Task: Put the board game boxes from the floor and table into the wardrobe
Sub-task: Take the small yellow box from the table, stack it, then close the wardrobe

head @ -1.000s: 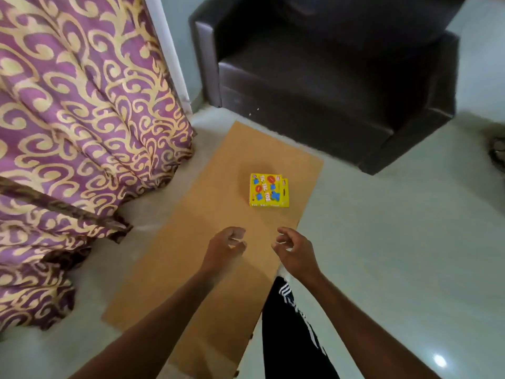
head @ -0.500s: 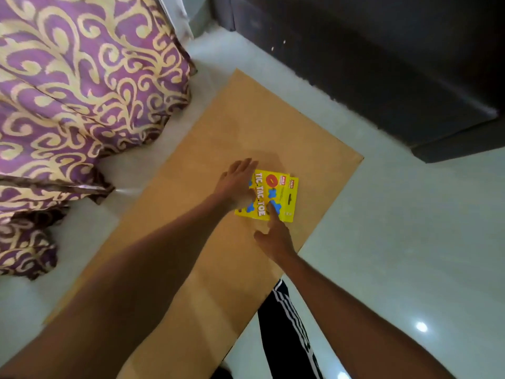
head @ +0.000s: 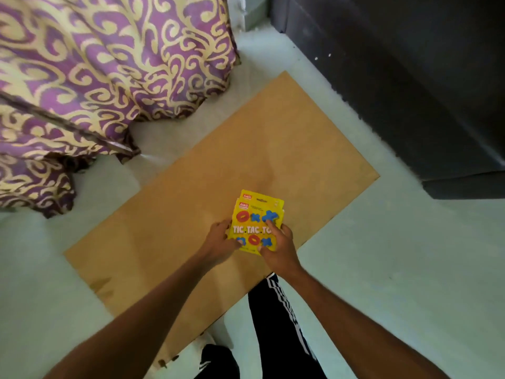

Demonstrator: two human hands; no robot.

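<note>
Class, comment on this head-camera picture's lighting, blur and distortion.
Head view: soft, even light, faint shadows; wide-angle bending near the edges; forearms slightly motion-blurred; the yellow boxes, held by the left hand and right hand, keep readable lettering.

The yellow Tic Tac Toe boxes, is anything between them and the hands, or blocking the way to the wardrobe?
Nothing is between them: the left hand and right hand already grip the yellow Tic Tac Toe boxes by their sides, above the brown board. No wardrobe shows in this view, so its path cannot be judged.
</note>
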